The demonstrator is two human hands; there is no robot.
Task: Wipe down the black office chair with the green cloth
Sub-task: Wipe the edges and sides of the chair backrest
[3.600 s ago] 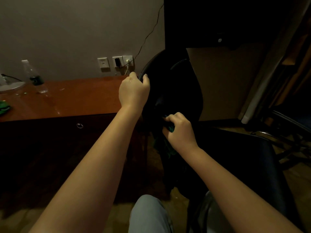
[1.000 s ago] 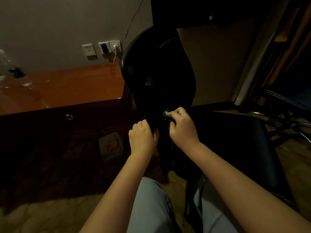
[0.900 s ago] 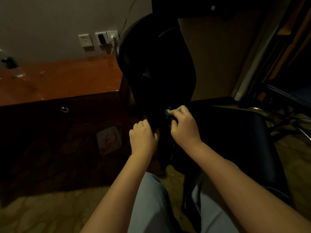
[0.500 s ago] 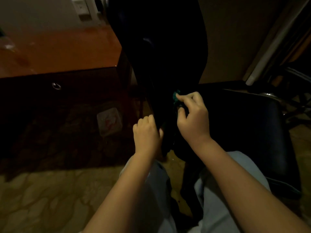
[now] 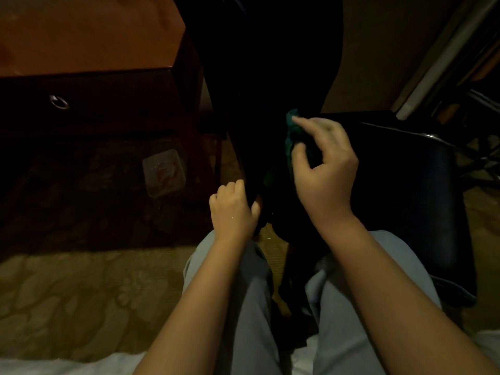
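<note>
step: wiping low on the chair [image 5: 270, 63] back, just above seat [image 5: 405, 198] | right hand [image 5: 324, 169] pinches cloth [image 5: 292, 125] against it, forefinger out | left hand [image 5: 232, 209] grips the back's lower edge, below desk [image 5: 89, 33] corner | next: likely flatter cloth contact, stroke downward | unclear: dim light, most of cloth lost against black, chair top cut off

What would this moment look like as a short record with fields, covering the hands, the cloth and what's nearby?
left hand: grips the lower edge of the black office chair, at its back
right hand: pinches the green cloth low against the chair's back
desk: wooden, left of the chair, drawer with a ring pull
floor: patterned carpet, with a clear packet lying near the desk
</note>
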